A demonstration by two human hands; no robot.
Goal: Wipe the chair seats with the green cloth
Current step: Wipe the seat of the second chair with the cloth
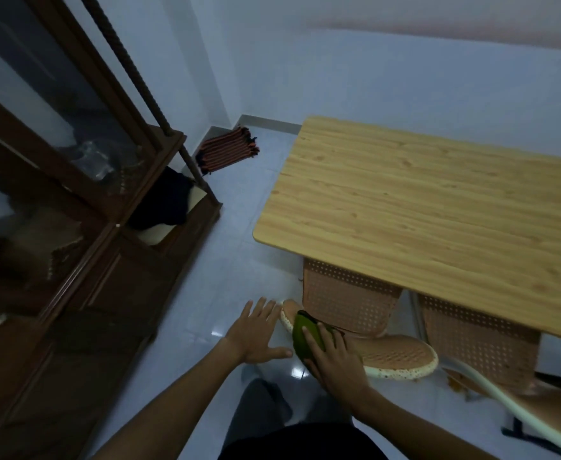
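Note:
A perforated orange chair with a pale speckled rim has its seat [395, 355] sticking out from under the table, its backrest [345, 302] tucked beneath the tabletop. My right hand [333, 358] presses the folded green cloth [305, 336] onto the seat's left end, fingers over the cloth. My left hand [255, 330] hovers just left of the seat with fingers spread, holding nothing. A second orange chair [481, 343] stands to the right under the table.
A light wooden table [438, 207] covers the chairs' backs. A dark wooden glass cabinet [73, 194] lines the left side. A striped folded mat [229, 149] leans in the far corner. A third chair's seat edge [521, 416] shows at lower right. Glossy tiled floor lies between.

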